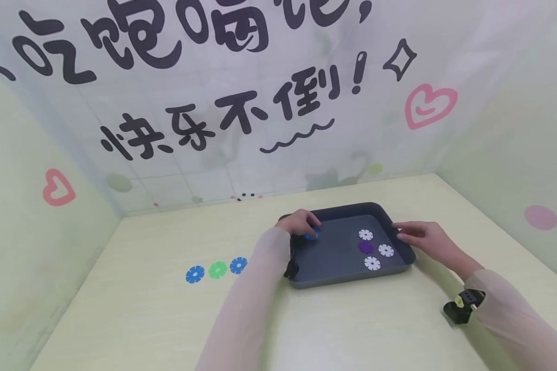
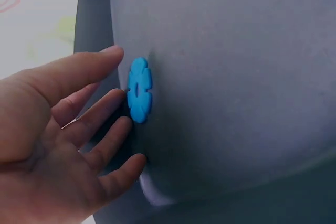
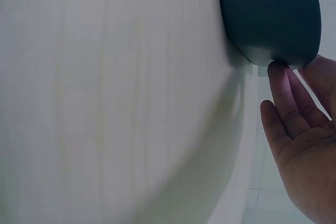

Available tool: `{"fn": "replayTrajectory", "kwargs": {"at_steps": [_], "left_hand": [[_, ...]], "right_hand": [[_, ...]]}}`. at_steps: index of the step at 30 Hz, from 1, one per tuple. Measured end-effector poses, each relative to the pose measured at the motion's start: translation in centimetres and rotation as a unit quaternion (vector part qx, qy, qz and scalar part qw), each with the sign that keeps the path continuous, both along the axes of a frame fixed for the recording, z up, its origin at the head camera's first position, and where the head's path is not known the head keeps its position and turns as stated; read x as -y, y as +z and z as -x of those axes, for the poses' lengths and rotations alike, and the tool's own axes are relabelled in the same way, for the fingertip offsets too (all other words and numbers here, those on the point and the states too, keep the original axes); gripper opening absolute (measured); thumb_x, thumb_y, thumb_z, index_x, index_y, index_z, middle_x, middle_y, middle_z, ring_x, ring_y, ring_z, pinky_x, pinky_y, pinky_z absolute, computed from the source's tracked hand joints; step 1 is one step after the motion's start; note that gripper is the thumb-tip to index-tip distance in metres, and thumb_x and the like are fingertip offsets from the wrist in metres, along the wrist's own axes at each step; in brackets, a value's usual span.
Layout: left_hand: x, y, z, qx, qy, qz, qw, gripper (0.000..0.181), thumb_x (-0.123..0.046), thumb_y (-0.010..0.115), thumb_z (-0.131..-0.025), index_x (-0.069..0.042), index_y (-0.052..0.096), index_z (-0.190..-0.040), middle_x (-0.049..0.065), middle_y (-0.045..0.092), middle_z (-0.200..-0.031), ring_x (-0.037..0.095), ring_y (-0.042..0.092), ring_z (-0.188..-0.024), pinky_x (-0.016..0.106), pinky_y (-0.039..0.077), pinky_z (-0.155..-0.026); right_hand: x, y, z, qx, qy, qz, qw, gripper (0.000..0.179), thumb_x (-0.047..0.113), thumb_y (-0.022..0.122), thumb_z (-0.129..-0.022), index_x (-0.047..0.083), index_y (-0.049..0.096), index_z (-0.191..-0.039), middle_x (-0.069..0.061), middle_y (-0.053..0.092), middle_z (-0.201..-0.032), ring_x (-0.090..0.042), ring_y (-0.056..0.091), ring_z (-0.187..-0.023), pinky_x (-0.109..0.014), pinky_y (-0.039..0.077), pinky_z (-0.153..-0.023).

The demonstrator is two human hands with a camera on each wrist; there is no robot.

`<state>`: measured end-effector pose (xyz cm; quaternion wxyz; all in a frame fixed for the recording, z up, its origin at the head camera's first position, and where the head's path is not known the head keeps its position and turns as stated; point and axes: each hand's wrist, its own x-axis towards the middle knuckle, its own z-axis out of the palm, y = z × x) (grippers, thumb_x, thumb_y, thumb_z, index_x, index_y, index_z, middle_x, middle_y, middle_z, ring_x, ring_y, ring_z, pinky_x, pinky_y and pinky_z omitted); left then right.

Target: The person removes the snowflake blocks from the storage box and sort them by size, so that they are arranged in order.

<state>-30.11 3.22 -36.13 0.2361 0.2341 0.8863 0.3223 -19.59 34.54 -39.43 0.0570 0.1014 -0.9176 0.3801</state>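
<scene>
My left hand (image 1: 299, 222) reaches over the left end of a dark grey tray (image 1: 334, 242). Beneath its fingers is a blue notched disc (image 2: 140, 90) inside the tray. In the left wrist view the thumb stands apart from the disc, while the fingertips are at its near edge. My right hand (image 1: 424, 238) holds the tray's right wall near the rim; in the right wrist view its fingers (image 3: 283, 90) touch the outer side. Toward the tray's right end lie white notched discs (image 1: 372, 263) around a purple disc (image 1: 365, 247).
Left of the tray, on the pale table (image 1: 144, 309), a blue disc (image 1: 195, 274), a green disc (image 1: 217, 269) and another blue disc (image 1: 239, 265) lie in a row. A printed wall (image 1: 260, 170) stands behind the table.
</scene>
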Motion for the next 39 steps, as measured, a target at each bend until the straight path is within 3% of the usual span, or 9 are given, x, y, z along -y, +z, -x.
{"fn": "replayTrajectory", "kwargs": {"at_steps": [11,16,25,29,34,36,39], "left_hand": [[-0.2,-0.1,-0.5,-0.040,-0.001,0.034,0.9986,0.034,0.005,0.071,-0.074,-0.006,0.065,-0.107,0.006,0.061,-0.104,0.016,0.053,-0.093,0.025,0.044,-0.079],[-0.3,0.0,-0.6,-0.060,-0.008,0.058,0.9965,0.033,0.004,0.073,-0.072,-0.005,0.067,-0.103,0.006,0.063,-0.097,0.013,0.053,-0.084,0.023,0.044,-0.076],[-0.3,0.3,-0.9,-0.054,-0.013,0.082,0.9951,0.031,-0.001,0.077,-0.071,-0.006,0.068,-0.100,0.004,0.064,-0.095,0.010,0.053,-0.077,0.022,0.044,-0.071],[-0.2,0.5,-1.0,-0.063,-0.008,0.075,0.9951,0.025,0.002,0.074,-0.072,-0.005,0.070,-0.096,0.004,0.065,-0.099,0.011,0.056,-0.076,0.021,0.045,-0.069],[0.1,1.1,-1.1,-0.056,-0.012,0.054,0.9969,0.020,0.005,0.068,-0.077,-0.003,0.071,-0.095,0.007,0.066,-0.100,0.011,0.055,-0.070,0.021,0.046,-0.064],[0.4,1.2,-1.1,-0.052,-0.021,0.043,0.9975,0.019,0.006,0.066,-0.079,-0.002,0.070,-0.096,0.007,0.066,-0.097,0.010,0.054,-0.067,0.021,0.046,-0.062],[1.0,1.4,-1.0,-0.052,-0.038,0.022,0.9977,0.019,0.005,0.066,-0.079,0.000,0.069,-0.097,0.007,0.064,-0.085,0.010,0.050,-0.063,0.021,0.045,-0.060]], "right_hand": [[0.2,0.1,0.2,0.005,-0.004,-0.008,0.9999,0.040,0.018,0.062,-0.088,-0.005,0.056,-0.119,-0.024,0.057,-0.116,-0.010,0.058,-0.096,-0.014,0.043,-0.076],[0.2,0.1,0.2,0.000,-0.004,-0.007,1.0000,0.040,0.019,0.063,-0.088,-0.006,0.057,-0.118,-0.024,0.058,-0.114,-0.003,0.057,-0.093,-0.014,0.043,-0.076],[0.4,0.2,0.1,-0.005,-0.001,0.001,1.0000,0.038,0.015,0.063,-0.087,-0.007,0.057,-0.117,-0.025,0.058,-0.113,0.012,0.050,-0.086,-0.013,0.043,-0.075],[0.4,0.2,0.1,-0.005,-0.002,-0.004,1.0000,0.038,0.016,0.063,-0.087,-0.007,0.057,-0.117,-0.025,0.058,-0.113,0.007,0.053,-0.089,-0.013,0.043,-0.075],[0.2,0.1,0.0,-0.003,-0.010,-0.014,0.9999,0.040,0.019,0.063,-0.088,-0.005,0.057,-0.118,-0.023,0.058,-0.114,-0.016,0.060,-0.097,-0.014,0.043,-0.076],[0.2,0.0,0.0,-0.002,-0.012,-0.014,0.9998,0.040,0.020,0.063,-0.088,-0.005,0.057,-0.118,-0.023,0.058,-0.114,-0.015,0.060,-0.097,-0.013,0.043,-0.076],[0.1,-0.1,0.0,-0.001,-0.010,-0.008,0.9999,0.039,0.018,0.063,-0.088,-0.006,0.057,-0.118,-0.024,0.058,-0.114,-0.002,0.057,-0.092,-0.013,0.043,-0.075]]}}
